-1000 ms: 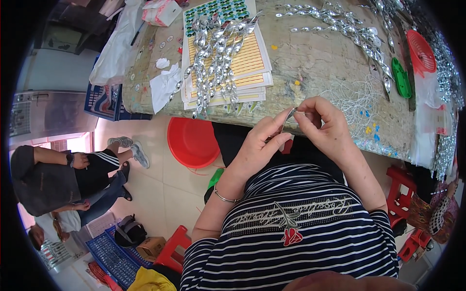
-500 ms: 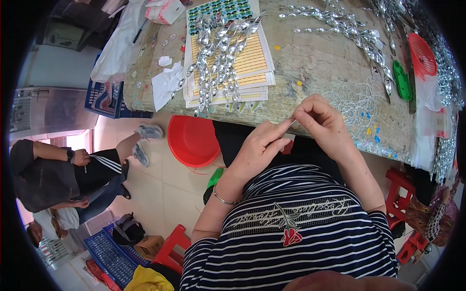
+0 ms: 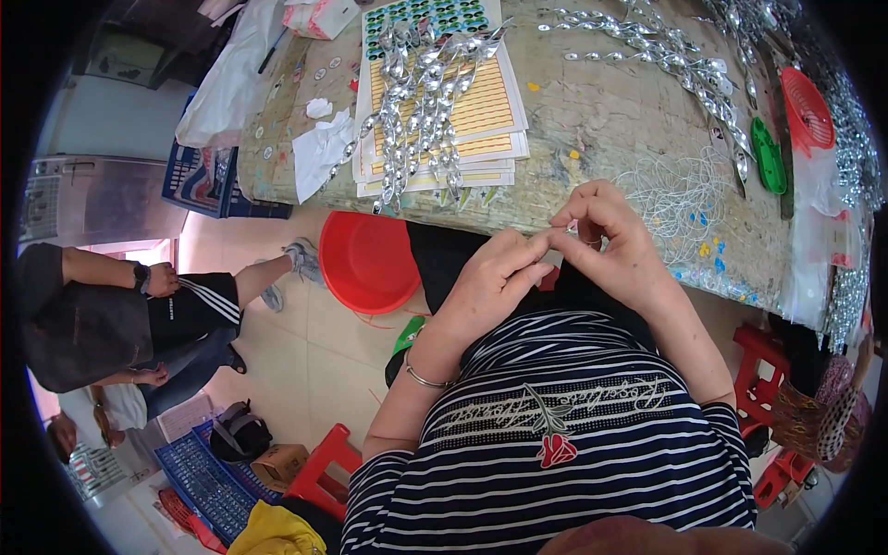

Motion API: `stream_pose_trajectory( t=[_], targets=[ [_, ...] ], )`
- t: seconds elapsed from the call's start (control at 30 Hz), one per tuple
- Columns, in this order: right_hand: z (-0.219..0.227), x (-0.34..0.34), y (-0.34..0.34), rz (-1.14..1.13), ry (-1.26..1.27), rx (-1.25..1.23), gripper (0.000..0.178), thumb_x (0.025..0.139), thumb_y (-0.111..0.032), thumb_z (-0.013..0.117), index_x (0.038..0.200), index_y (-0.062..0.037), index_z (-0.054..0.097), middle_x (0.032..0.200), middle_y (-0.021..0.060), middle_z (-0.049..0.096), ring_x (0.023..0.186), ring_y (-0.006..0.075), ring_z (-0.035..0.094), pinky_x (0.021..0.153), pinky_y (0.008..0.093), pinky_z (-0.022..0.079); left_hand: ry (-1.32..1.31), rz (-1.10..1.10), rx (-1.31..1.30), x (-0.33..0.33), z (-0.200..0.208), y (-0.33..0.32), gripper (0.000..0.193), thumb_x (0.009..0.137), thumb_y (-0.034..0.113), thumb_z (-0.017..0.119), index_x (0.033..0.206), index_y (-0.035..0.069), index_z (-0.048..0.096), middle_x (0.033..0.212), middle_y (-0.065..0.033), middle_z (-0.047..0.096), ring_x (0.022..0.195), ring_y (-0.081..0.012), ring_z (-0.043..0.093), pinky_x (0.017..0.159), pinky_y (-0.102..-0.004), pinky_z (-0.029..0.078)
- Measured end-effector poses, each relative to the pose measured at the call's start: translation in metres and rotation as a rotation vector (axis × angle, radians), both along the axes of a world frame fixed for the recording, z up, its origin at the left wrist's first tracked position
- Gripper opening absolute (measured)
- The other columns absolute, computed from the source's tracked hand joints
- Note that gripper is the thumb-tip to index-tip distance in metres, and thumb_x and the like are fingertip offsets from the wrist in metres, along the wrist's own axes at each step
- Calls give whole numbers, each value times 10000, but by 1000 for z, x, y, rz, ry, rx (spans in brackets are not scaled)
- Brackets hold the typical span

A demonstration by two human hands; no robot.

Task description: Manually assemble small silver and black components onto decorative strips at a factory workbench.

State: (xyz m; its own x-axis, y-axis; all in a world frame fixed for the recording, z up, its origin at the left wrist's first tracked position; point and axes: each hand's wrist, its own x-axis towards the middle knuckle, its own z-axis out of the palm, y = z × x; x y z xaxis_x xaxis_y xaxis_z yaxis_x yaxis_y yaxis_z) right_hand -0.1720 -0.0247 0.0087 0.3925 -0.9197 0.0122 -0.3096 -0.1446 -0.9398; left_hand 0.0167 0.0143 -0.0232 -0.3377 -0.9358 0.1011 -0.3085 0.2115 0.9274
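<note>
1. Silver twists [image 3: 446, 88] lie over the sheets [image 3: 501, 102] on the table [image 3: 573, 111].
2. Watching remotely, I see the right hand [image 3: 622, 245] pinching a pale bit [image 3: 572, 227], too small to name, near the table's front edge.
3. The left hand's [image 3: 495, 276] fingertips sit close beside it; I cannot tell whether they grip anything.
4. White thread [image 3: 675, 199] lies tangled rightward.

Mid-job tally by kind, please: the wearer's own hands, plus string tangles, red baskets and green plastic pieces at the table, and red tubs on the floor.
Wearer's hands: 2, left hand and right hand
String tangle: 1
Red basket: 1
Green plastic piece: 1
Red tub: 1
Total: 6
</note>
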Motion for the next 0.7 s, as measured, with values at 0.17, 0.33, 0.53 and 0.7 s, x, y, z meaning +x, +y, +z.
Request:
stream_pose_trajectory(
  t=[0.17,0.33,0.53,0.7],
  targets=[
    [-8,-1,-1,-57,-101,51,90,837,-86,663,879,-9,641,937,48,521,732,83,547,618,235,451,-74,-24,-7,3,1,1,424,835,75,642,1251,34,567,769,-73,518,742,-194,504,719,-297,427],
    [-11,-3,-3,-86,-291,232,53,868,-69,634,867,-21,655,919,19,526,850,99,505,776,234,412,-17,-59,45,7,3,3,442,836,69,637,1270,45,556,774,-59,526,746,-184,503,728,-291,426],
    [-13,3,2,-5,-345,367,54,858,-70,651,889,-31,672,944,11,520,880,93,508,802,230,415,290,-40,128,10,-4,1,243,899,61,588,1131,5,629,1087,-78,603,921,-135,569,832,-275,461],
    [-10,7,4,12,-409,422,59,858,-71,654,900,-36,675,969,10,514,904,90,512,818,228,419,383,101,256,-4,3,-3,148,862,71,640,984,-6,671,978,-60,620,831,-115,593,727,-238,485]
  ],
)
